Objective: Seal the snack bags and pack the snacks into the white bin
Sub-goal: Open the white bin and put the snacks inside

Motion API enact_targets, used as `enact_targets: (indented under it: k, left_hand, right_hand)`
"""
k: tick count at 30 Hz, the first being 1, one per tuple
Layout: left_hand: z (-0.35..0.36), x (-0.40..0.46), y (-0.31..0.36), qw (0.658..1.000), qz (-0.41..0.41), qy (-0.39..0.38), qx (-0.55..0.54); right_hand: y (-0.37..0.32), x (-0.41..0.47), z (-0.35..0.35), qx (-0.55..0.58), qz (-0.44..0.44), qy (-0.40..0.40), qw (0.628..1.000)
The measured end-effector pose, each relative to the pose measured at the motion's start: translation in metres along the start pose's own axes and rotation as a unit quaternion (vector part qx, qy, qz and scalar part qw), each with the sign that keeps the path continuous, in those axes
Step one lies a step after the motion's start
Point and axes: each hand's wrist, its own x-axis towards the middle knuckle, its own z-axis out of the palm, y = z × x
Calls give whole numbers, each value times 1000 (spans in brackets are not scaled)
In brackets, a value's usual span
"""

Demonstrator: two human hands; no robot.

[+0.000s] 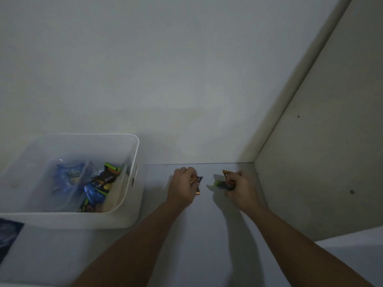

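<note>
Head view, dim light. Both forearms reach forward across a pale worktop (199, 235) toward its back edge, where it meets a plain wall (165, 69). A side panel (321, 162) closes off the worktop from about 2 to 4 o'clock.

Left hand (182, 186): fingers curled around a small snack packet (198, 183), dark with an orange edge; the packet's end sticks out on the thumb side. Hand sits low at the worktop; contact with the surface cannot be told.

Right hand (240, 188): fingers curled around a cluster of small packets (227, 181), one showing an orange corner at top, another a green end pointing toward the left hand. How many it holds cannot be told. The two hands are near each other, apart, at about 12 o'clock from frame centre-bottom.

White bin (132, 154): on the worktop at 9 o'clock from the left hand, just beside it, upright, open-topped. Inside lie several snacks (97, 183) — blue bags, dark wrappers with green and orange ends — heaped against the bin's right side.

A dark blue printed item (8, 237) shows partly at the left frame edge, below the bin.
</note>
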Motion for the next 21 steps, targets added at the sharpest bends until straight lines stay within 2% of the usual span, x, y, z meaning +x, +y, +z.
enact_targets:
  k: [6, 11, 16, 21]
  left_hand:
    - [-86, 5, 15, 999, -3, 32, 39]
    - [-158, -2, 6, 996, -3, 80, 46]
    - [-214, -25, -27, 990, -51, 117, 61]
    - [-243, -51, -72, 986, -123, 103, 46]
  right_hand:
    - [-93, -9, -26, -10, -120, 28, 992]
    - [-172, -17, -29, -20, -154, 22, 988]
    - [-245, -31, -12, -6, -186, -14, 982]
    - [-300, -46, 21, -14, -205, -47, 977]
